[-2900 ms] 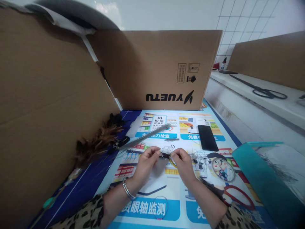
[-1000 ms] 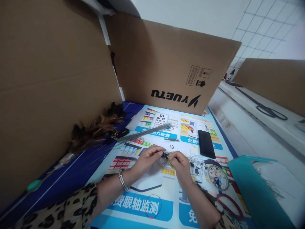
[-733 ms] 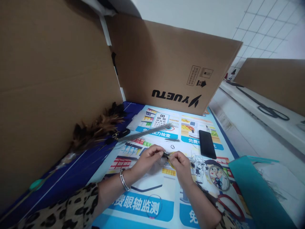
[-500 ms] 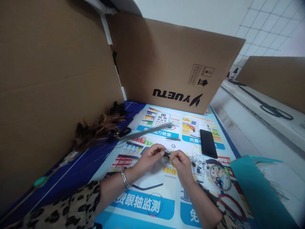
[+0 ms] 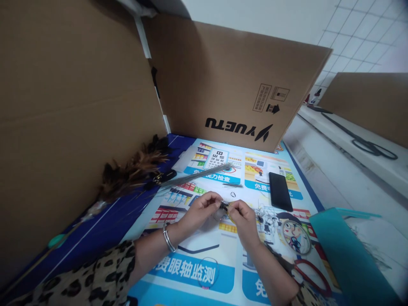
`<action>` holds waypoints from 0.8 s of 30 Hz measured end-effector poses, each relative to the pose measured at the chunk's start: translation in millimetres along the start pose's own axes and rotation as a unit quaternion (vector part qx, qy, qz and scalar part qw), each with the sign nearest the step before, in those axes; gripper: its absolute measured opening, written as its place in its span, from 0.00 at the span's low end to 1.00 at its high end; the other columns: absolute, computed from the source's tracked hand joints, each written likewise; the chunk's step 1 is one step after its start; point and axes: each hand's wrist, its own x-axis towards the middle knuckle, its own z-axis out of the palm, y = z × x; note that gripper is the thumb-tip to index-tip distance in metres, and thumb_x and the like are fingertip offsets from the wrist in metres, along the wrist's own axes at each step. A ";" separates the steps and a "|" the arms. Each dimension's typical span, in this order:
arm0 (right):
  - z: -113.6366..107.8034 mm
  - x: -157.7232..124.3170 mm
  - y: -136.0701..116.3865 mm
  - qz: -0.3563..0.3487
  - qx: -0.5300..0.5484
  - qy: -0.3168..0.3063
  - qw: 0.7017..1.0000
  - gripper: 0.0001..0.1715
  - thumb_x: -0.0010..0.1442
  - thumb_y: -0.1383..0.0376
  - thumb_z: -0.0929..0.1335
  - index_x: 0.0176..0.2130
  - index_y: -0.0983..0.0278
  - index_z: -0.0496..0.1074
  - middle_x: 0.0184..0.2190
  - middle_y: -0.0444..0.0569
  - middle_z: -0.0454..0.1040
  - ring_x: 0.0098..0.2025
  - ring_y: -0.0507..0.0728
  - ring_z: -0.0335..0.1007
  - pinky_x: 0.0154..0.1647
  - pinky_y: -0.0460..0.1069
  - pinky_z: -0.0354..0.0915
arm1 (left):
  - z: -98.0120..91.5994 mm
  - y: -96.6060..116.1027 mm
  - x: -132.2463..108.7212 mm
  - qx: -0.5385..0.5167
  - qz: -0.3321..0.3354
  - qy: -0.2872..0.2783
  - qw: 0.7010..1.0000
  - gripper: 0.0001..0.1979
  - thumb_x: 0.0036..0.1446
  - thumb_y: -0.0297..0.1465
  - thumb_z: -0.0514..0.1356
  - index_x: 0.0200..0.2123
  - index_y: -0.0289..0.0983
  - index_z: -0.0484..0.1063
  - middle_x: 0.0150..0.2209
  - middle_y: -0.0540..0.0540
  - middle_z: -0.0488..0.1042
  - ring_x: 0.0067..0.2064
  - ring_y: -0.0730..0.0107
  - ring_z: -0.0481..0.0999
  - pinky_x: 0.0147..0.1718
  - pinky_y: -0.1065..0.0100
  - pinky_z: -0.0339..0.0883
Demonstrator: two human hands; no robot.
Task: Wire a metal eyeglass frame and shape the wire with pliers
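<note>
Over the middle of the printed table cover, my left hand (image 5: 204,208) and my right hand (image 5: 245,217) meet fingertip to fingertip. Between them is a small dark piece (image 5: 224,206), too small to name, pinched from both sides. Something yellowish shows by the right fingers; whether it belongs to the piece or to the print, I cannot tell. Just beyond the fingers lie a little black ring (image 5: 233,194) and a few short thin wires (image 5: 233,185). To the right of my right hand is a tangle of fine wires with small dark bits (image 5: 263,216).
A bundle of long thin grey wires (image 5: 197,175) lies behind my left hand. At right are a black phone (image 5: 280,191), a clear round roll (image 5: 296,237), a red loop handle (image 5: 314,276) and a teal box (image 5: 350,250). Feathers (image 5: 134,172) lie left, beside cardboard walls (image 5: 236,76).
The view has shifted very slightly. Both hands keep their pinch on the small dark piece, with hardly any finger movement; the other things stay where they were.
</note>
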 end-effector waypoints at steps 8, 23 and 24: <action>-0.2 -1.2 1.0 0.000 0.007 0.003 1.000 0.09 0.54 0.63 0.65 0.24 0.63 0.65 0.20 0.40 0.60 0.23 0.50 0.52 0.25 0.45 0.52 | 0.2 1.2 0.3 0.011 0.009 -0.001 1.000 0.08 0.53 0.33 0.59 0.36 0.35 0.69 0.30 0.49 0.67 0.31 0.73 0.65 0.30 0.71 0.59; -0.8 -0.7 5.7 -0.001 0.003 -0.003 1.000 0.08 0.55 0.64 0.65 0.25 0.64 0.65 0.20 0.40 0.59 0.24 0.49 0.51 0.25 0.45 0.52 | 0.7 3.1 0.6 0.012 0.005 0.001 1.000 0.07 0.53 0.31 0.59 0.36 0.35 0.69 0.30 0.49 0.67 0.31 0.73 0.65 0.31 0.71 0.59; -0.7 -0.6 5.9 -0.003 0.002 -0.004 1.000 0.08 0.55 0.64 0.65 0.25 0.64 0.65 0.20 0.40 0.59 0.24 0.49 0.51 0.26 0.45 0.52 | 0.8 3.5 0.5 0.012 0.003 0.002 1.000 0.07 0.53 0.31 0.59 0.36 0.35 0.69 0.30 0.49 0.67 0.31 0.73 0.65 0.30 0.71 0.59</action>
